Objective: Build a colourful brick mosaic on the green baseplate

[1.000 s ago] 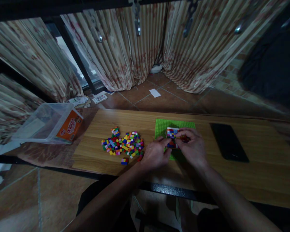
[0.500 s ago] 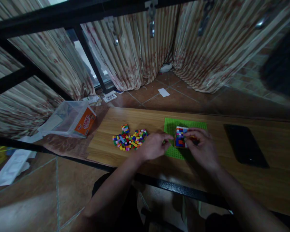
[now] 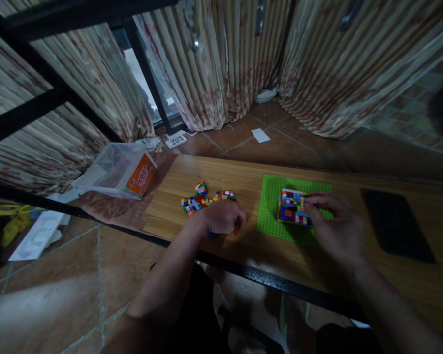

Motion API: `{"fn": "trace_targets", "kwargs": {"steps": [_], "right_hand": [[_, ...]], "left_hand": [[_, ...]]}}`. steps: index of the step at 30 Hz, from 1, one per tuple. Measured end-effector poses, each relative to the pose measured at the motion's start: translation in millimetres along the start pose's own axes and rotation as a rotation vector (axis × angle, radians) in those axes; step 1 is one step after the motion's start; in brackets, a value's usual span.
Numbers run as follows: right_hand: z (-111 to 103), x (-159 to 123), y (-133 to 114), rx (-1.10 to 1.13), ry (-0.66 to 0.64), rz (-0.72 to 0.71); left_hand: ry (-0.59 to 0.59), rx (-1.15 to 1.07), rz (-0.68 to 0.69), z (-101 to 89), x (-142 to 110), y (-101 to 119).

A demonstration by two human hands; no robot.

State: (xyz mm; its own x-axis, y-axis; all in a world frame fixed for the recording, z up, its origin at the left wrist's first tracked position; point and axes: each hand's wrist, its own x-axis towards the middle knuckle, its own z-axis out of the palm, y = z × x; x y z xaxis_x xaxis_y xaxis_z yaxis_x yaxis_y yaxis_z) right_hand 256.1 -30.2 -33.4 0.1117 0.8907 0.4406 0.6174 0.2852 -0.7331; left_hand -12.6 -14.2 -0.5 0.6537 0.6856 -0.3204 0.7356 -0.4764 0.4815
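Observation:
My left hand (image 3: 223, 216) reaches down over the near right part of a pile of small coloured toy bricks (image 3: 195, 203). Its fingers curl at the bricks, and their tips are partly hidden. On a green studded baseplate (image 3: 269, 216) sits a low, rectangular block of many-coloured toy bricks (image 3: 291, 206) with a white row along its far edge. My right hand (image 3: 335, 223) is at the right side of this block, thumb and forefinger closed together against it. Whatever lies between those fingertips is too small and dark to make out.
A black phone-like slab (image 3: 396, 223) lies on the wooden table (image 3: 239, 169) right of the baseplate. Beyond the table's left end stands a clear plastic box (image 3: 114, 169) with an orange label. Papers (image 3: 176, 140) lie on the tiled floor by the curtains (image 3: 221, 73).
My left hand has left the brick block and moved left to the loose pile, its fingers curling down. My right hand stays at the block's right side. The camera view has swung left.

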Motion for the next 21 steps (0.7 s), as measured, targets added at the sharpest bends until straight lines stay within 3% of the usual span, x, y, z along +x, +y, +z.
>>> {"fn": "trace_targets", "kwargs": {"steps": [9,14,21], "right_hand": [[-3,1,0,-0.002,0.001,-0.024],[0,-1,-8,0.046,0.008,-0.02],[9,-17,-29,0.173,-0.312,-0.07]], "left_hand": [[0.037,0.128,0.01,5.1,2,0],[0.125,0.041,0.036,0.4,3,2],[0.31,-0.261,0.082,-0.4,15,24]]}}
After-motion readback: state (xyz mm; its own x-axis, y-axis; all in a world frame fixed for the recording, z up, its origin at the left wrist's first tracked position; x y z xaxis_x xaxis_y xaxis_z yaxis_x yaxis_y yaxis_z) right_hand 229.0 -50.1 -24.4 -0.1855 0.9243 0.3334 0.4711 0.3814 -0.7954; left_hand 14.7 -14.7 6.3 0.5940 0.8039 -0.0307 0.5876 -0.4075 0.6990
